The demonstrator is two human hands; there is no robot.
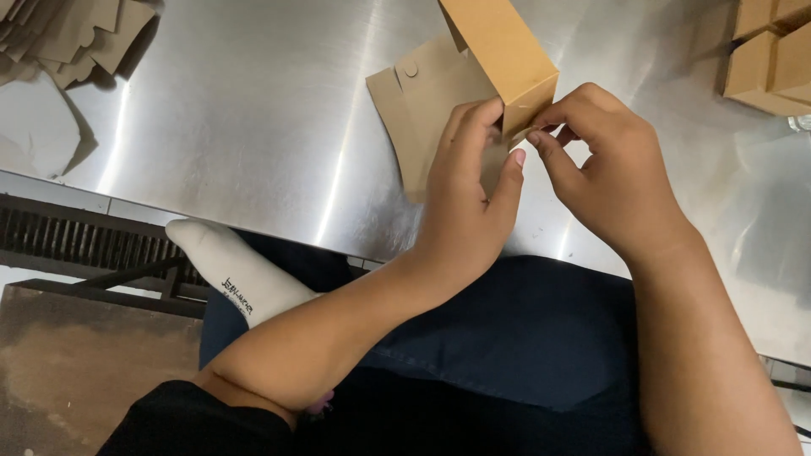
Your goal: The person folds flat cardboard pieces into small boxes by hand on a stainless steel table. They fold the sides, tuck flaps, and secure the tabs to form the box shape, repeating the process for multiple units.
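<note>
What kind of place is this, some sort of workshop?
Probably a packing or box-folding workstation: a steel table, a stack of flat cardboard blanks, finished boxes, and both hands folding a brown box.

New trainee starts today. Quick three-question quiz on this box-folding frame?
1. True or false: both hands grip the half-folded brown cardboard box.
2. What does the box rest on: A) shiny steel table, B) wooden floor, C) lap?
3. Where does the stack of flat brown cardboard blanks lie?

Key: 1. True: left hand and right hand pinch its lower end. 2. A. 3. Upper left corner of the table.
</note>
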